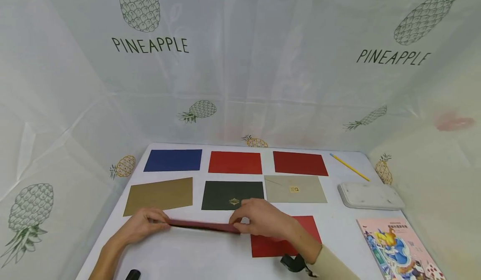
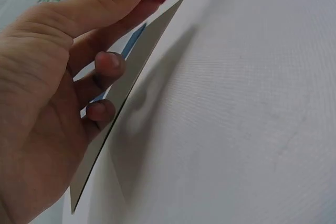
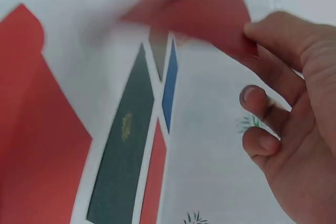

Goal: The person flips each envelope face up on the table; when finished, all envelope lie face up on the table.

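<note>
Nearer than the green paper [image 1: 219,196], the left hand [image 1: 146,224] and right hand [image 1: 264,220] pinch a raised red paper [image 1: 204,225], not yet laid down; six other papers [image 1: 161,194] lie flat around the green one.

The high head view faces forward and down across the tabletop [image 1: 169,255]. Both close wrist views share the held red paper [image 3: 210,13].

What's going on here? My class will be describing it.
A person's left hand and right hand pinch opposite ends of a dark red envelope-like piece above the white table. Beyond it lie two rows of three flat coloured pieces; another red one is partly hidden by the right arm. A pencil, pale case and book lie further right.
</note>
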### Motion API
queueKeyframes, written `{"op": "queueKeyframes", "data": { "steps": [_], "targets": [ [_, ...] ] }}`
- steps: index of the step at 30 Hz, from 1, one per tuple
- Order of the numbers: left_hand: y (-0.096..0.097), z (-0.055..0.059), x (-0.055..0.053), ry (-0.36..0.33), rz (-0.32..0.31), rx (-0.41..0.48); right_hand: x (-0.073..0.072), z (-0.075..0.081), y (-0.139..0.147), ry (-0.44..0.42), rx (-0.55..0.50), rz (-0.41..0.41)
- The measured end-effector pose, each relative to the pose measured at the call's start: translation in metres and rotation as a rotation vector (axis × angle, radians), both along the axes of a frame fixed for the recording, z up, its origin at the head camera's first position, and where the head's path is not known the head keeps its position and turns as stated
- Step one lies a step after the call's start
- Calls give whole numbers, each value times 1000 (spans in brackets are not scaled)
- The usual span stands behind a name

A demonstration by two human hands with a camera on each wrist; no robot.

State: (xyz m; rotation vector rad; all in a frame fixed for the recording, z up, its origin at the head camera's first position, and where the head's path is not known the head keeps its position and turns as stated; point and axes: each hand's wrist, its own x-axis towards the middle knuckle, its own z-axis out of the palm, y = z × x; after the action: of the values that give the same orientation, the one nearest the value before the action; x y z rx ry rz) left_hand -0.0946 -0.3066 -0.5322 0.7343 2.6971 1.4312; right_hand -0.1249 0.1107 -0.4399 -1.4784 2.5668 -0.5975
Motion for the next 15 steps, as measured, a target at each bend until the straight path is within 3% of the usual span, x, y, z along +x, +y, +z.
{"op": "queueKeyframes", "data": {
  "steps": [3, 5, 15],
  "targets": [
    [0, 2, 1, -74, 44, -20, -6, 3, -2, -44, -8, -90],
    [0, 3, 0, -119, 42, -33, -10, 2, -5, -57, 4, -128],
    [11, 5, -3, -194, -29, -139, -34, -12, -25, 19, 108, -143]
  ]
}}
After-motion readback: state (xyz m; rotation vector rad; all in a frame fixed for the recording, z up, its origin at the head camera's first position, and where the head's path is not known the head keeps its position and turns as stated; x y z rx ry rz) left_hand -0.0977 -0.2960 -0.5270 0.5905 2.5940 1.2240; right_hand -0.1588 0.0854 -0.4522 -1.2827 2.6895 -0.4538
